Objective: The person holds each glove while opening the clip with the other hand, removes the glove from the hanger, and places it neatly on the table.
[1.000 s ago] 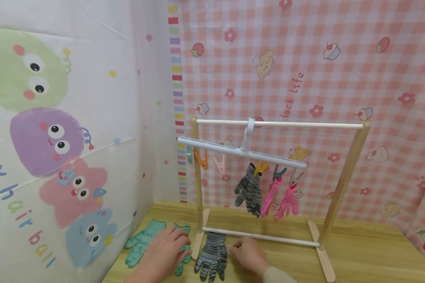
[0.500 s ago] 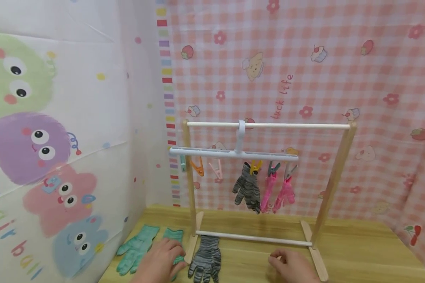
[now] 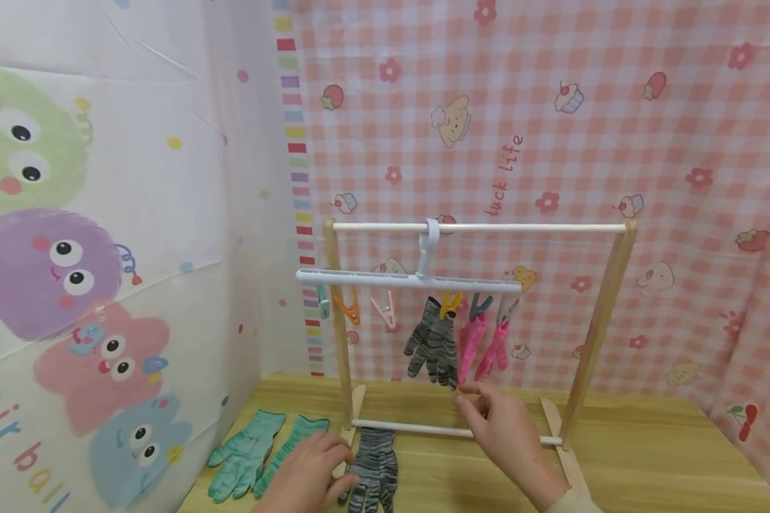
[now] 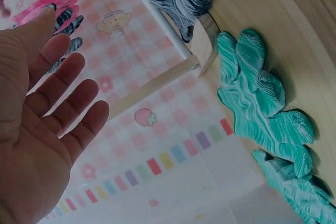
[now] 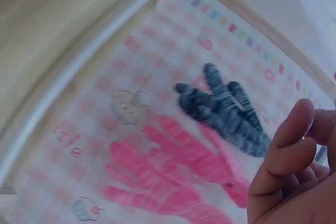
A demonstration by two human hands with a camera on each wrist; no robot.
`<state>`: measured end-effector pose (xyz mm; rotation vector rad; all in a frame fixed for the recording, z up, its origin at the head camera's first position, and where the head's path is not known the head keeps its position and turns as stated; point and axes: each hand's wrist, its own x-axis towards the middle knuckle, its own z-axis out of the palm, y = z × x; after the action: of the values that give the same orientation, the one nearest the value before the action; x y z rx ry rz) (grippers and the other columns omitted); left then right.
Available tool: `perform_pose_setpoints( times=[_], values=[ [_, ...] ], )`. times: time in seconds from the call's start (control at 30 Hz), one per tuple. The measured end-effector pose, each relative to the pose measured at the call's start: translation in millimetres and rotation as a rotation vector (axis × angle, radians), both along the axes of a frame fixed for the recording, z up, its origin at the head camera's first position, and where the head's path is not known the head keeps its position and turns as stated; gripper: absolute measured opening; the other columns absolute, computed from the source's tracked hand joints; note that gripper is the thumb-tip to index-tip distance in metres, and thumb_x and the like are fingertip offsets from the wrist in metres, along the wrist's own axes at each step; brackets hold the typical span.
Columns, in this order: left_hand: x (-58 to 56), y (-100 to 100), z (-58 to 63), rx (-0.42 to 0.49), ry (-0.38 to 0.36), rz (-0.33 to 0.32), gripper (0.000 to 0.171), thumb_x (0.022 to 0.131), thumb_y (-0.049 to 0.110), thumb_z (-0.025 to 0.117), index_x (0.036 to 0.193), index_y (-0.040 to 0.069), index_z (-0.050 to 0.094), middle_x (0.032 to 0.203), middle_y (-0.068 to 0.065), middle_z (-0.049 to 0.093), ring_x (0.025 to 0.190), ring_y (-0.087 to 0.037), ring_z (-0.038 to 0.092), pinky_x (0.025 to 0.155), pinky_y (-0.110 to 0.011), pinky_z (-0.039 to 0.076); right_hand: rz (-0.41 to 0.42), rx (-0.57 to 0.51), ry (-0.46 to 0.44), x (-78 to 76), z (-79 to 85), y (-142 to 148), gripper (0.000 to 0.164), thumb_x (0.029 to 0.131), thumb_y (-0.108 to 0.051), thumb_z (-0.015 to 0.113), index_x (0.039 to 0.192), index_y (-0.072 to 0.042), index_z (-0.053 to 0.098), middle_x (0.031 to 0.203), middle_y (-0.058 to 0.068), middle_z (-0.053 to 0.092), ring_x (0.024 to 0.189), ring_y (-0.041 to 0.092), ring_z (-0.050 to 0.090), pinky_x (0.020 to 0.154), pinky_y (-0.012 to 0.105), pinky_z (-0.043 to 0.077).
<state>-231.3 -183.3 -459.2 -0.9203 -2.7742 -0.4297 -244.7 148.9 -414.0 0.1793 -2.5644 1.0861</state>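
Observation:
My right hand [image 3: 503, 431] is raised in front of the rack, fingers loosely bent and holding nothing. Its fingertips come near the lower end of a grey striped knit glove [image 3: 433, 345] hanging from a yellow clip [image 3: 450, 304]. Two pink gloves [image 5: 157, 182] hang beside that one from clips on the white hanger [image 3: 372, 278]. Relaxed and holding nothing, my left hand [image 4: 47, 93] is over the table. In the head view it covers part of one green glove [image 3: 298, 442] and lies beside a flat grey glove [image 3: 375, 467]. Another green glove [image 3: 247, 456] lies farther left.
The wooden rack has a white top rod [image 3: 526, 228] bearing the hanger and a white lower rod [image 3: 417, 428] near the table [image 3: 654, 456]. Teal, orange [image 3: 348, 308] and pale pink [image 3: 385, 312] clips hang at the hanger's left with nothing in them. Printed cloths stand behind and left.
My right hand has moved away from the grey glove on the table, first rightward, then up toward the hanging gloves. The hanger has swung. The head view has shifted a little.

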Motion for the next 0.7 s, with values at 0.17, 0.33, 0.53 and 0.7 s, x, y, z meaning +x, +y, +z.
perform_pose_setpoints(
  times=[0.17,0.33,0.53,0.7],
  values=[
    [0.1,2,0.4,0.007,-0.008,-0.007,0.019,0.098,0.049,0.075,0.101,0.031,0.075,0.108,0.016,0.07,0.097,-0.008,0.063,0.087,-0.038,0.059,-0.025,-0.012,0.106,-15.1,18.0,-7,0.039,0.105,-0.027,0.071,0.136,-0.004,0.07,0.061,-0.008,0.059,0.047,0.006,0.044,0.045,0.023,0.032],
    [-4.4,6,0.9,0.029,-0.056,0.0,0.016,0.097,0.047,0.077,0.102,0.032,0.074,0.108,0.014,0.07,0.1,-0.011,0.066,0.09,-0.041,0.06,-0.058,-0.024,0.126,-28.1,30.2,-5,0.042,0.105,-0.029,0.07,0.138,-0.004,0.069,0.061,-0.005,0.059,0.047,0.008,0.042,0.045,0.022,0.029],
    [-23.5,31,12.3,0.203,-0.246,0.061,0.025,0.099,0.046,0.075,0.116,0.028,0.074,0.123,0.004,0.072,0.113,-0.022,0.07,0.089,-0.046,0.061,-0.06,-0.048,0.099,-37.6,43.8,-2,0.044,0.107,-0.029,0.067,0.141,-0.002,0.065,0.058,-0.002,0.061,0.044,0.012,0.045,0.042,0.023,0.028],
    [-53.3,59,26.4,0.43,-0.231,0.107,0.051,0.101,0.042,0.075,0.143,0.014,0.064,0.146,-0.014,0.064,0.136,-0.039,0.061,0.107,-0.061,0.054,-0.025,-0.075,0.075,-43.2,59.2,-8,0.046,0.107,-0.032,0.067,0.144,-0.004,0.064,0.06,0.0,0.063,0.044,0.013,0.05,0.041,0.024,0.032]
  ],
)
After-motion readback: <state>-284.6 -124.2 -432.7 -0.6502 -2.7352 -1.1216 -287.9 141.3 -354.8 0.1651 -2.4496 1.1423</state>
